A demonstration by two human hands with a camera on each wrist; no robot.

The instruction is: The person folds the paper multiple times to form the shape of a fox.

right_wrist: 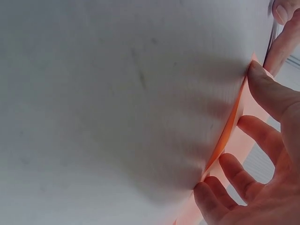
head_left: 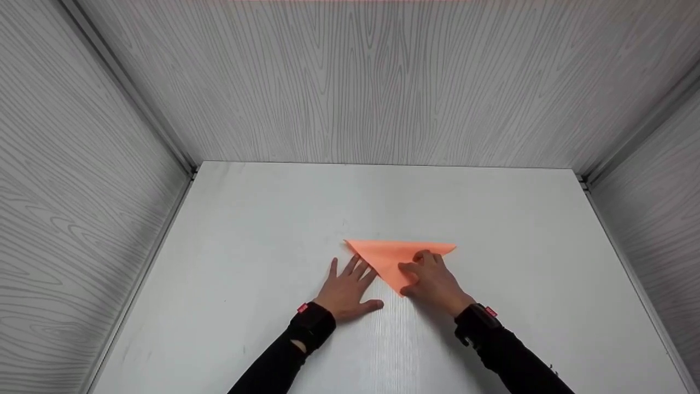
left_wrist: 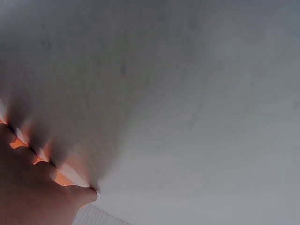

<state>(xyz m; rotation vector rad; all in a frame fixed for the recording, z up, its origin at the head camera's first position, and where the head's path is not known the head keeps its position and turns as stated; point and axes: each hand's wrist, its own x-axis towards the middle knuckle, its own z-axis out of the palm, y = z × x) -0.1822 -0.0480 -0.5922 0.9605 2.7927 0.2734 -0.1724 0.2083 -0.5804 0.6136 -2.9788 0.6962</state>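
Note:
An orange sheet of paper (head_left: 383, 251), folded into a triangle, lies on the white table with its long edge at the far side and a corner towards me. My left hand (head_left: 348, 294) lies flat with its fingers spread, the fingertips at the paper's left slanting edge. On the right part of the paper rests my right hand (head_left: 435, 282), its fingers apart and slightly bent. In the right wrist view the right thumb (right_wrist: 269, 89) touches near the paper's corner, and the other fingertips touch along its edge, where the layers (right_wrist: 227, 133) gape a little.
The white table top (head_left: 246, 219) runs out on all sides of the paper. Grey wood-patterned panels stand at the back (head_left: 383, 82), the left (head_left: 71, 208) and the right (head_left: 656, 219). Both wrists wear black bands (head_left: 313, 325).

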